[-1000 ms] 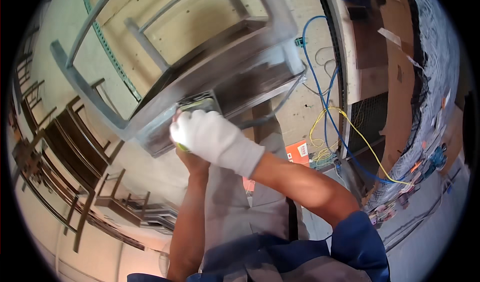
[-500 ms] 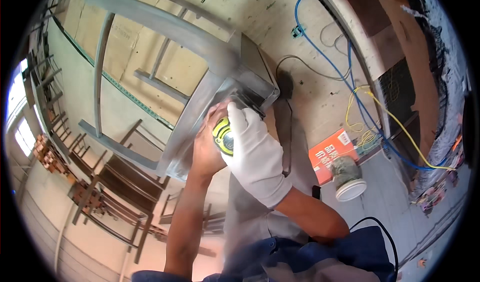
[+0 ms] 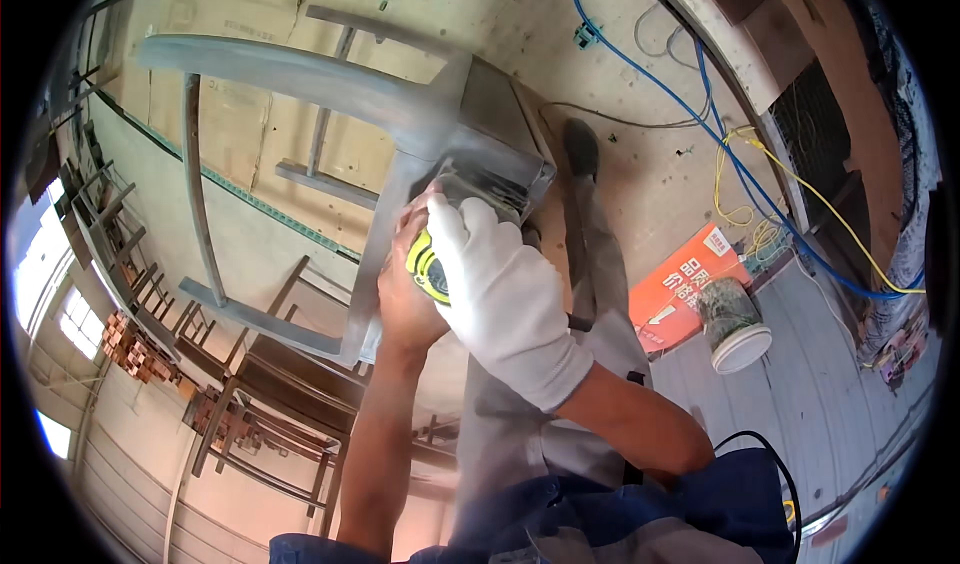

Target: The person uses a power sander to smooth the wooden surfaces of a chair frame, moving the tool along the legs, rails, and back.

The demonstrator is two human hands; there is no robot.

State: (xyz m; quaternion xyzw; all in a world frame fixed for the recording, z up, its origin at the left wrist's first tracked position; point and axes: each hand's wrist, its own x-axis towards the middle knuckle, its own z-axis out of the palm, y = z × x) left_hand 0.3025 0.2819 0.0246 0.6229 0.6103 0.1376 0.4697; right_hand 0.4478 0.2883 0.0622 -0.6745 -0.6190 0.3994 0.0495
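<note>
A grey wooden chair [image 3: 290, 72] lies tipped over before me, its legs and rails reaching to the left. Against its seat end I press a yellow-green and black power sander [image 3: 428, 267], whose dark pad end [image 3: 488, 190] meets the grey surface. My right hand [image 3: 510, 309], in a white glove, is closed over the sander's top. My bare left hand [image 3: 405, 299] is closed around its left side; its fingers are partly hidden by the tool and the glove.
Brown chairs [image 3: 290, 379] and stacked wood blocks [image 3: 145, 349] stand to the left. On the right lie an orange-red printed sheet [image 3: 680, 284], a tipped tub [image 3: 740, 339], a blue hose [image 3: 650, 74] and a yellow cord [image 3: 790, 169]. My shoe [image 3: 580, 147] is beyond the chair's end.
The view has shifted a little, moving the background. Both hands and the sander sit slightly further left in the picture, still pressed to the chair.
</note>
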